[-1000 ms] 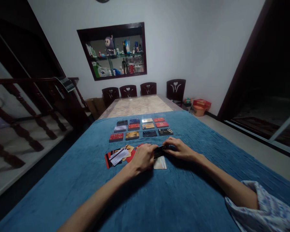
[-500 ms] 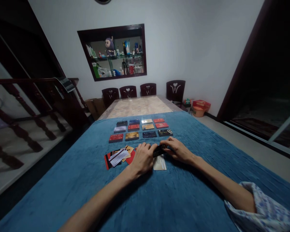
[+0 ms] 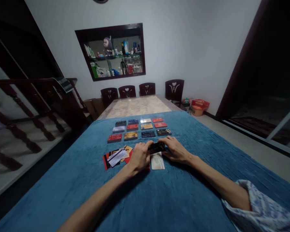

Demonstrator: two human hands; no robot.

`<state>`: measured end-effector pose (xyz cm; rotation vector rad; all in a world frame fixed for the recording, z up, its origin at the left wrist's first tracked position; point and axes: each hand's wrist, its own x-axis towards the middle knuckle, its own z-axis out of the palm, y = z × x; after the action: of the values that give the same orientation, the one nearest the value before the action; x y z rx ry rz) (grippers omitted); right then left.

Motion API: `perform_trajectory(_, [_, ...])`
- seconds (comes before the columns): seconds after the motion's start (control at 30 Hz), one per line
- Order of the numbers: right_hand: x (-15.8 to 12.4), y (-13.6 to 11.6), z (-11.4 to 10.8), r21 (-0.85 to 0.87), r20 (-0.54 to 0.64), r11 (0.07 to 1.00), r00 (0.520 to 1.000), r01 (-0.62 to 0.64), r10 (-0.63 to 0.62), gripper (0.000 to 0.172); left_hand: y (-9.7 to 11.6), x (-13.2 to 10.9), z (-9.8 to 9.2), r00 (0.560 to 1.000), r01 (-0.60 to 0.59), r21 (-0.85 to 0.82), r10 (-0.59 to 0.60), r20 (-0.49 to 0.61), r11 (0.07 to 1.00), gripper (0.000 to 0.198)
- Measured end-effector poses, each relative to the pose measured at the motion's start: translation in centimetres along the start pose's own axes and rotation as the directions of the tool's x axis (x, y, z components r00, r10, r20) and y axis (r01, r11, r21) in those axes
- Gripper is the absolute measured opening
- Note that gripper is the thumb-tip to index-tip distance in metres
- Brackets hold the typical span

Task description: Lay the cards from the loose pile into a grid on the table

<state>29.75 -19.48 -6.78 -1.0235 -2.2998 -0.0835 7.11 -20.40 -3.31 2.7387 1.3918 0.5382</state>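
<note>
A black card (image 3: 156, 148), possibly several together, is held up between my two hands. My left hand (image 3: 140, 156) grips its left end, and my right hand (image 3: 175, 149) pinches its right end. Below it, a pale card (image 3: 158, 161) lies on the blue cloth. To the left of my left hand is a loose pile of mixed cards, with a white striped card (image 3: 117, 157) on top and a red-and-black card (image 3: 105, 161) at its edge. Part of a red card shows under my left hand.
Neat card stacks stand in rows beyond my hands, among them a gold stack (image 3: 130, 136), a dark blue stack (image 3: 148, 134) and a black stack (image 3: 163, 132). The blue cloth (image 3: 159, 199) covers the near table; bare marble tabletop (image 3: 135, 105) and chairs lie beyond.
My hands have moved slightly apart, and more of the black card shows between them, turned more level. My right hand's fingers have shifted along its end. The view has shifted a little.
</note>
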Motion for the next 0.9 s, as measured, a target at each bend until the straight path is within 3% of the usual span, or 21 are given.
perform_trajectory(0.27, [0.2, 0.0, 0.5, -0.192, -0.107, 0.981, 0.994, 0.013, -0.034, 0.041, -0.2, 0.5, 0.2, 0.998, -0.007, -0.077, 0.002, -0.066, 0.997, 0.045])
perform_trajectory(0.57, [0.3, 0.4, -0.1, -0.234, -0.142, 0.972, 0.990, -0.013, -0.021, 0.042, -0.3, 1.0, 0.7, 0.986, -0.071, -0.016, 0.068, -0.152, 0.997, 0.061])
perform_trajectory(0.9, [0.8, 1.4, -1.2, -0.292, -0.090, 0.954, 0.995, -0.068, 0.043, 0.051, -0.2, 3.3, 0.0, 0.989, -0.113, 0.160, 0.126, -0.074, 0.981, 0.055])
